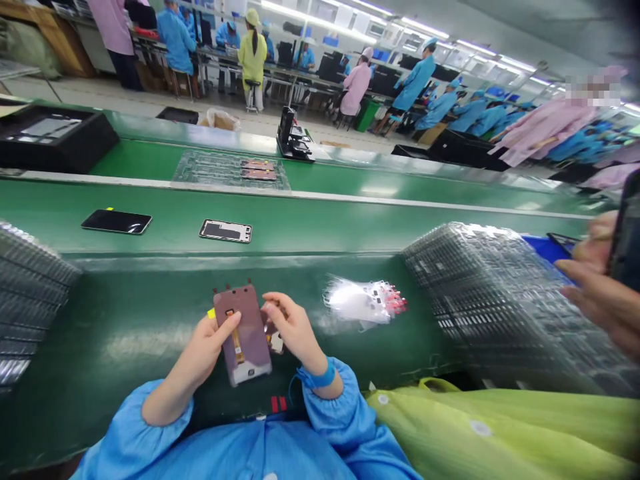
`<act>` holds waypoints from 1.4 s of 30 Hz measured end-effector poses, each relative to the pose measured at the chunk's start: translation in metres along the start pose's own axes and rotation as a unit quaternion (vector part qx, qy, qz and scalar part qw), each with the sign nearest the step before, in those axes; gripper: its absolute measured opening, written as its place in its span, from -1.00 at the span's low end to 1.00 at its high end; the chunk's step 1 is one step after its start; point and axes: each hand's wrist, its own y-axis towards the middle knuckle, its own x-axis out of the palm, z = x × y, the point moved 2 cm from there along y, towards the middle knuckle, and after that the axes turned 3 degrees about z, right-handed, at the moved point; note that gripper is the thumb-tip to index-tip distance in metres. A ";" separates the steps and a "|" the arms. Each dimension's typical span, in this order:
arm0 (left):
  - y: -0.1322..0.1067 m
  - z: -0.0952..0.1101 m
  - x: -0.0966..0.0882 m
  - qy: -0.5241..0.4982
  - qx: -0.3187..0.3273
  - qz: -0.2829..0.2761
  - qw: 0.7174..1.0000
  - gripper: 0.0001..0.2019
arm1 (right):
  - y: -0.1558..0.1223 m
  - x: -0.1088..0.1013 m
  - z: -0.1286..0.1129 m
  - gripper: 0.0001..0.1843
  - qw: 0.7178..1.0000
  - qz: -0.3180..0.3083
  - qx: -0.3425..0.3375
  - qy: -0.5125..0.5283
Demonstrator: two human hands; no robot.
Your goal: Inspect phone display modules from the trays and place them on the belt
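In the head view, the left hand [209, 343] grips a brown panel [253, 340] above the green tabletop [135, 313], thumb pressed on its face, while the right hand [296, 330] curls its fingers nearly together at the panel's right edge, their hold unclear, with clear films [353, 300] and stacked trays [480, 287] rightward and workers [176, 37] beyond.

The brown panel [254, 313] hides most fingers of the left hand [207, 343], and the left edge crops a tray stack [27, 300].
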 end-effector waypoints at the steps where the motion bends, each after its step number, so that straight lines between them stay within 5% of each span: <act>1: -0.002 0.001 0.001 0.018 -0.014 -0.023 0.999 -0.51 | 0.002 -0.005 -0.004 -0.59 1.000 0.013 -0.023 0.002; 6: -0.012 0.004 0.007 0.076 -0.034 -0.062 0.995 -0.42 | 0.007 -0.012 -0.017 -0.80 0.978 0.070 -0.180 -0.084; 9: -0.010 0.000 0.007 0.079 -0.011 -0.020 0.997 -0.38 | -0.004 -0.002 -0.024 -0.85 0.914 0.153 -0.317 -0.200; 12: -0.002 -0.004 0.001 0.106 0.020 0.017 0.994 -0.43 | -0.021 0.011 -0.034 -0.79 0.850 0.132 -0.448 -0.244; 14: 0.002 -0.004 -0.002 0.135 0.033 0.017 0.990 -0.48 | -0.027 0.014 -0.039 -0.82 0.872 0.094 -0.443 -0.185; 18: -0.002 -0.001 0.002 0.203 0.016 -0.059 0.977 -0.60 | -0.016 0.006 -0.041 -0.93 0.949 0.084 -0.291 -0.087; 22: -0.015 0.004 0.009 0.243 -0.001 -0.117 0.963 -0.69 | 0.002 -0.001 -0.034 -0.90 0.968 0.024 -0.220 -0.118; 25: -0.017 0.004 0.010 0.252 0.006 -0.121 0.960 -0.73 | 0.000 0.002 -0.035 -0.84 0.924 0.028 -0.317 -0.213; 29: -0.008 0.000 0.006 0.216 0.031 -0.067 0.974 -0.71 | -0.022 0.018 -0.042 -0.73 0.772 0.088 -0.501 -0.381; 31: -0.004 0.000 0.003 0.179 0.041 -0.050 0.982 -0.69 | -0.031 0.024 -0.043 -0.75 0.738 0.080 -0.535 -0.404; 37: 0.000 0.004 -0.004 -0.054 -0.143 -0.161 0.975 -0.63 | -0.030 0.021 -0.036 -0.77 0.788 0.098 -0.492 -0.356; 42: 0.017 0.009 -0.015 -0.024 -0.198 -0.049 0.979 -0.74 | -0.027 0.030 -0.030 -0.74 0.754 0.016 -0.544 -0.367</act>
